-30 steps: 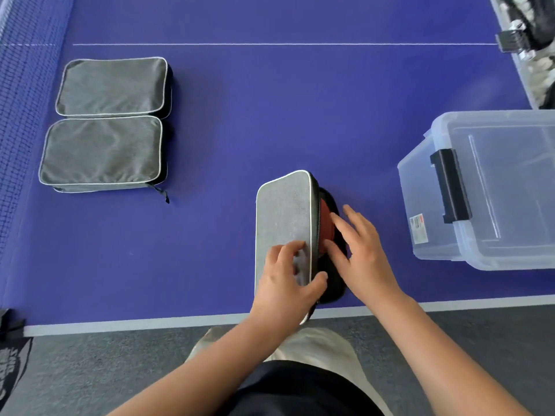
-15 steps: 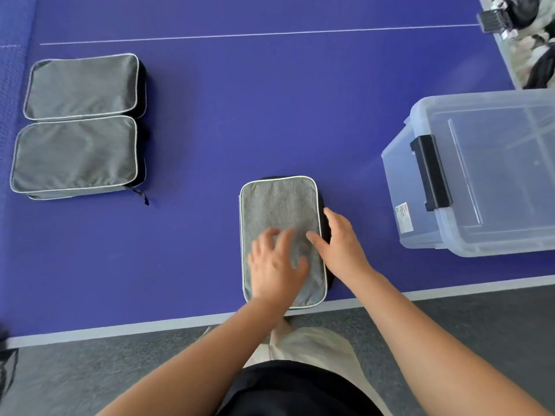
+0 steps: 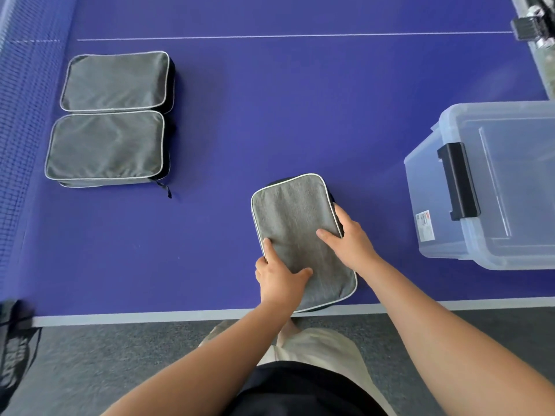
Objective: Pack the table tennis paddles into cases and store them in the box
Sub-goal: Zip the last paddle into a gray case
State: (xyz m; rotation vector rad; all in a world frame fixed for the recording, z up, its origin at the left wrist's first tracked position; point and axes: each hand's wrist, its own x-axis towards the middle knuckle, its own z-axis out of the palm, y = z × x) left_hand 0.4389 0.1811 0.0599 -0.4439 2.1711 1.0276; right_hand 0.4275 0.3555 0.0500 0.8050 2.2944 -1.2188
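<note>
A grey paddle case (image 3: 295, 223) with pale piping lies flat near the front edge of the blue table (image 3: 270, 115), its lid down. No paddle shows; its inside is hidden. My left hand (image 3: 280, 277) holds the case's near left edge, forefinger and thumb on the lid, the other fingers curled at the side. My right hand (image 3: 351, 240) grips the right edge, thumb on top and fingers down the side. The clear plastic box (image 3: 510, 235) with a black latch (image 3: 458, 180) stands to the right of the case.
Two more grey cases (image 3: 114, 81) (image 3: 105, 145) lie side by side at the far left, next to the net (image 3: 18, 115). A net clamp (image 3: 528, 28) sits at the top right. The table's white front edge (image 3: 150, 316) borders grey carpet; a black bag (image 3: 13, 349) lies on the floor at left.
The case's lid, upright a second ago with a red paddle showing inside, now lies shut. My hands have moved from the lid's top to the case's two side edges.
</note>
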